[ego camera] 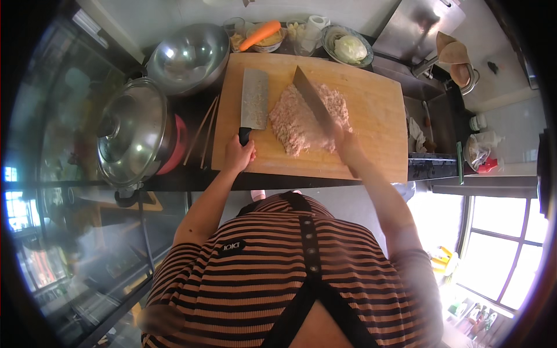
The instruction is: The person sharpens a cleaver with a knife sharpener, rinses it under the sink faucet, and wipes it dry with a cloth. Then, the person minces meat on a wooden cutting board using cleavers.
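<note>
A spread of minced meat (289,117) covers the middle of a large wooden cutting board (374,117). My right hand (348,145) grips a dark-bladed cleaver (313,98), whose blade slants across the meat towards the board's far side. In my left hand (240,154) is the black handle of a second cleaver (254,98). That blade lies broadside at the left of the meat, with bits of mince stuck to its face. Some blur around my right hand hides the edge of the mince there.
Left of the board are a steel bowl (187,58), a lidded pot (132,135) and two chopsticks (201,130). Behind it stand a carrot (260,35) on a bowl, glass cups (307,39) and a plate (370,58) with cabbage. A sink (439,113) adjoins the right side.
</note>
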Available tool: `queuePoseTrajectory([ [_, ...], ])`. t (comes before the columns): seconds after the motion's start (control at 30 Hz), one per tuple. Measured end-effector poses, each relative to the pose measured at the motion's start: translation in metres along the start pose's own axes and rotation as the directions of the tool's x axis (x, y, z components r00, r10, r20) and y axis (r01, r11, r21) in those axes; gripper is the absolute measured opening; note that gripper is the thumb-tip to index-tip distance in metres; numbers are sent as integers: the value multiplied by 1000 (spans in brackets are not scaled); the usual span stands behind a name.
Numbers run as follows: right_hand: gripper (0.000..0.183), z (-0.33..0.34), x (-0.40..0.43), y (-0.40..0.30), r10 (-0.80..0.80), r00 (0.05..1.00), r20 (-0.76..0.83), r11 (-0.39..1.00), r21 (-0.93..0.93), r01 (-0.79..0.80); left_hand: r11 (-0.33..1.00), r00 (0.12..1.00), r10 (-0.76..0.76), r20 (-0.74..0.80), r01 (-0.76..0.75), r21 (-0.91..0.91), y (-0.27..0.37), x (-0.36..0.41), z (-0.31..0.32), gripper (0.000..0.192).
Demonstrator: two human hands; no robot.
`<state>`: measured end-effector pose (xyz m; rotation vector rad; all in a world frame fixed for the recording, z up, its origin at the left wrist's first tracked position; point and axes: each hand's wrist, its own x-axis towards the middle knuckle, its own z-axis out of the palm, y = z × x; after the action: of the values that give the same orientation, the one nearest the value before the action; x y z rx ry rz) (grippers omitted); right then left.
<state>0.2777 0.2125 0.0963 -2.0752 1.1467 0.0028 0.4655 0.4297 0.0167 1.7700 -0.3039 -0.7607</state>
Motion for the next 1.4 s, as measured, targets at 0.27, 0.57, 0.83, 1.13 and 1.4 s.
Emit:
queuePoseTrajectory([
  [0.27,54,1,-8,17,-349,876,-333,937,-101,335,999,1000,-8,-7,8,44,7,2,4,18],
  [0.57,51,-24,-21,-16,-168,962,-216,977,90,191,1000,1000,-3,-9,2,-6,1,0,-2,17],
  [0.83,53,-25,-10,-5,24,1000,3,994,104,-24,1000,1000,1,-4,-1,-8,2,0,-2,16],
  [1.13,52,-30,-1,-17,150,984,97,968,187,-166,1000,1000,-25,-3,25,6,7,-3,0,18],
  [1.4,53,-12,8,-2,118,993,18,991,67,-119,1000,1000,13,23,-13,-20,2,5,2,18],
])
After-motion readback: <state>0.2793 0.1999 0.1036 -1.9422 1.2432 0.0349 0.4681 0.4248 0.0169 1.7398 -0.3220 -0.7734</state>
